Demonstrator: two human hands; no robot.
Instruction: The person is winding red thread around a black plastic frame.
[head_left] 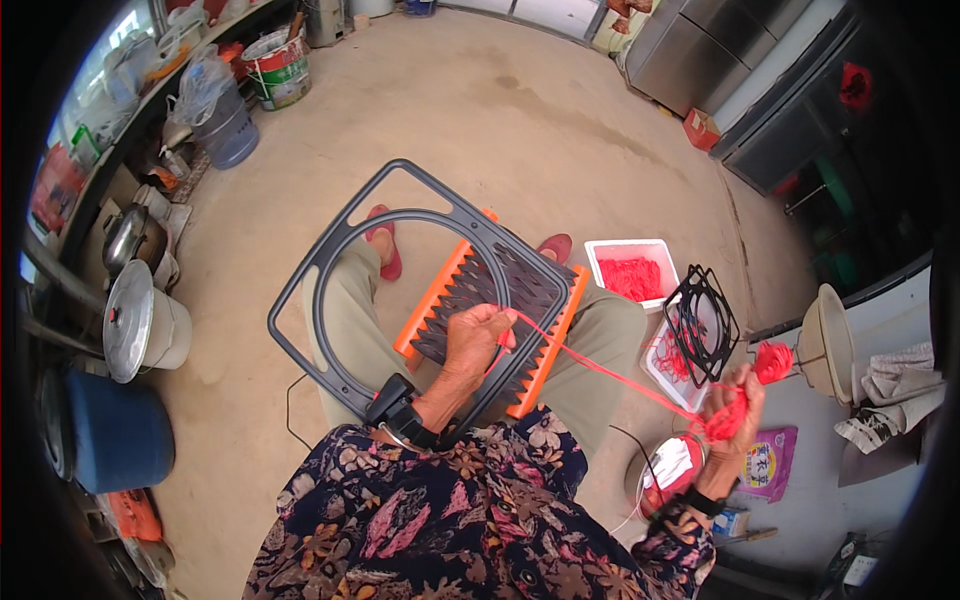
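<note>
Fingers of left hand pinched on red cord, right hand fisted around its bundle

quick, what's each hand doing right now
Left hand: closed, pinching the thin red string against the dark slotted frame with orange edges.
Right hand: closed around a bunch of the red string.

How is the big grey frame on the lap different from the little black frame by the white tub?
The grey frame is much bigger than the black frame. The grey frame lies on the person's lap under the left hand; the black frame stands up beside the white tub. The grey frame has a wide open ring; the black frame looks like thin lattice. Both have rounded corners.
</note>
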